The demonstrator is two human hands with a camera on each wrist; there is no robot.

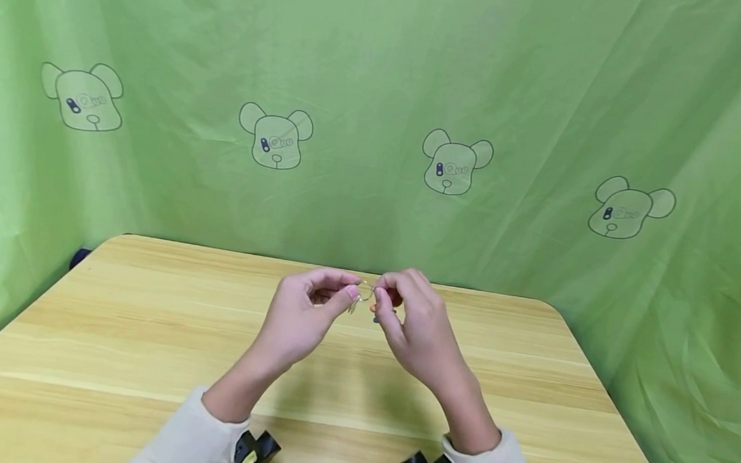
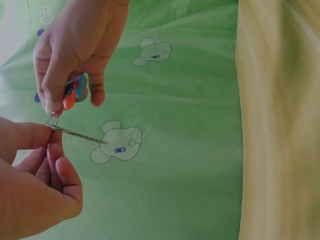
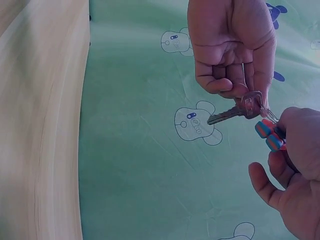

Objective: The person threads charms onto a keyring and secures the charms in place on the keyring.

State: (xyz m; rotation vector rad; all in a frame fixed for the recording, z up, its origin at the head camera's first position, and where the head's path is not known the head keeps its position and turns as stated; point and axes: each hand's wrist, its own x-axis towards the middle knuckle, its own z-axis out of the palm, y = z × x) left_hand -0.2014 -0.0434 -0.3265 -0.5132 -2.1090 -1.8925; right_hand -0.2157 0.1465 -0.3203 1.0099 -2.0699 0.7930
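Note:
A metal key [image 3: 225, 116] hangs between both hands above the table, its blade pointing away from the fingertips. The left hand [image 1: 303, 313] pinches it at its head, thumb against fingers. Through the head runs a thin wire key ring [image 1: 368, 291], which spans the gap to the right hand [image 1: 418, 328]. Thumb and index finger of that hand pinch the ring's other side. Below the right fingers dangles a small orange, blue and red charm [image 3: 270, 135], partly covered by them. In the left wrist view the charm [image 2: 75, 92] shows under the right palm.
A light wood-grain table [image 1: 144, 337] with rounded far corners lies under the hands. Green cloth [image 1: 370, 45] printed with bear heads hangs behind it and at both sides. Black wrist cameras [image 1: 257, 449] sit at the cuffs of pale sleeves [image 1: 195, 438].

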